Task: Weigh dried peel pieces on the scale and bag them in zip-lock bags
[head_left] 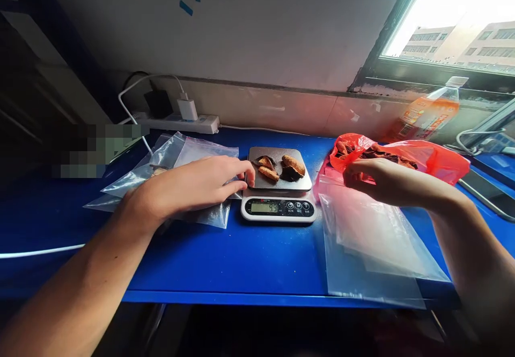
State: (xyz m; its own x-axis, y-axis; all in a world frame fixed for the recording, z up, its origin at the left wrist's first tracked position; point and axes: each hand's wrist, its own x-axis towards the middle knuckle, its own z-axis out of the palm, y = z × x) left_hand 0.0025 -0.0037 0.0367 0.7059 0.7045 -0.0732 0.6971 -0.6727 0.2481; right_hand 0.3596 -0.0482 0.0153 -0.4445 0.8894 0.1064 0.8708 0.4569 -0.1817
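Note:
Several dried brown pieces with dark rinds (293,167) lie on the metal plate of a small digital kitchen scale (245,207), whose display seems to read 9.9. My left hand (201,181) is at the plate's left edge, fingers bent and thumb apart, holding nothing visible. Under it lie clear zip bags (209,150), some with contents that I cannot make out. My right hand (372,177) is curled at the near rim of a red plastic bag (430,158) of similar dried pieces (392,156); whatever its fingers grip is hidden. Below that hand lie flat clear zip bags (370,255).
Behind the left bags sits a white power strip (207,125) with a charger (187,108) and a white cable (129,111). An orange drink bottle (428,110) leans by the window. A dark phone-like device (488,196) rests at the right of the blue table (225,271).

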